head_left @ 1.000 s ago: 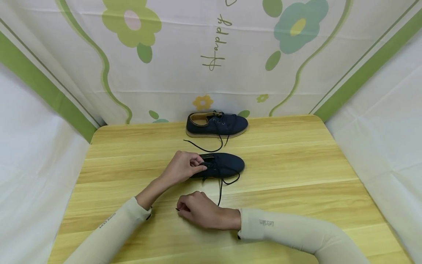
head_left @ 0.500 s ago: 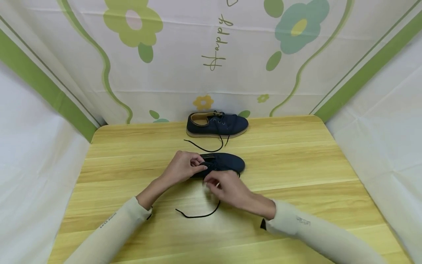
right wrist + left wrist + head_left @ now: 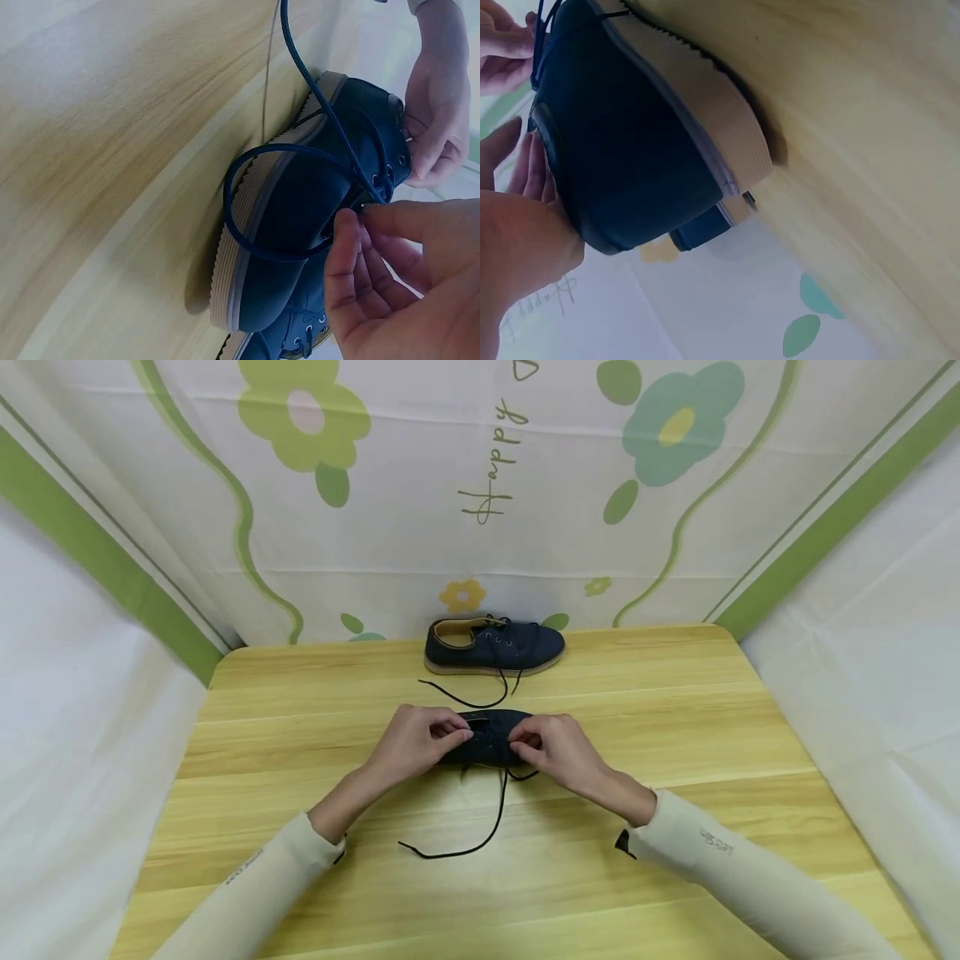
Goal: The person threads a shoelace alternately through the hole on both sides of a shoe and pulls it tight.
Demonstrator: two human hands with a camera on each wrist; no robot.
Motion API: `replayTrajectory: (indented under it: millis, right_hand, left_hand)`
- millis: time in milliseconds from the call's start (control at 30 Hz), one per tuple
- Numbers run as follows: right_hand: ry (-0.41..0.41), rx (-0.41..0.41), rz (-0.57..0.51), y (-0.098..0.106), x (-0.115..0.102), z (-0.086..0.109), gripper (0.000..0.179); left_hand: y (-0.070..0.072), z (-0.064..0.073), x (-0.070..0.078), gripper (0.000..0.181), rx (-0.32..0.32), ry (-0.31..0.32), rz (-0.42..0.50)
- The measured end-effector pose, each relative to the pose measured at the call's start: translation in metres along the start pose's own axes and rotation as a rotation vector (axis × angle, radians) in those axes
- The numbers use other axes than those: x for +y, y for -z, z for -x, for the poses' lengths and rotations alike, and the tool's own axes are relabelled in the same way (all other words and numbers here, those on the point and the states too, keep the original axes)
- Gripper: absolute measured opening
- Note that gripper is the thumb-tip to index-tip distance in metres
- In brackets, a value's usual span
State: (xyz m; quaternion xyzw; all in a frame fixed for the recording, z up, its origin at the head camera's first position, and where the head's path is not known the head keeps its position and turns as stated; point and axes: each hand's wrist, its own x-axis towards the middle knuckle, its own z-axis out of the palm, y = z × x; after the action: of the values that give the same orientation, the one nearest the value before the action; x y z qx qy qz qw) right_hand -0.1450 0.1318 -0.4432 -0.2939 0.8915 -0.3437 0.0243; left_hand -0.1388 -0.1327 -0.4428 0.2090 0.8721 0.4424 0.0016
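A dark navy lace-up shoe (image 3: 497,722) stands on the table, toe to the right, between both hands. My left hand (image 3: 422,739) holds the shoe's near-side upper by the opening, thumb outside and fingers reaching in. Over the front of the shoe, my right hand (image 3: 561,750) pinches with thumb and forefinger at the lower eyelets. In the right wrist view those fingertips meet on the black shoelace (image 3: 309,84) where it crosses the tongue; the exact strand is partly hidden. One lace end (image 3: 501,810) trails onto the table toward the person, and another strand loops beside the toe.
A second navy shoe (image 3: 538,645) stands behind, close to the patterned curtain (image 3: 390,510), its lace (image 3: 472,703) lying loose in front. The wooden table (image 3: 675,735) has white cloth walls at both sides.
My right hand has let go of the trailing lace end, moved up and right across the shoe, and now pinches at its lower eyelets. The left hand has stayed in place.
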Motion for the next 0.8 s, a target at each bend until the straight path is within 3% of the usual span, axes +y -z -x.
replayTrajectory:
  millis: [200,333,567,800]
  right_hand:
    - [0.016,0.000,-0.026,-0.005,-0.002,-0.002,0.006]
    - [0.032,0.002,-0.038,-0.007,-0.002,-0.002,0.007]
    - [0.052,-0.016,-0.039,-0.009,-0.001,-0.002,0.010]
    - [0.043,-0.004,-0.007,-0.013,-0.003,-0.003,0.012]
  left_hand:
    - [0.009,-0.003,0.000,0.009,0.110,-0.059,-0.006]
    - [0.012,-0.005,-0.004,0.019,0.127,-0.101,-0.071]
    - [0.015,-0.009,-0.006,0.037,0.004,-0.078,-0.160]
    - [0.012,-0.015,-0.009,0.034,-0.083,-0.045,-0.188]
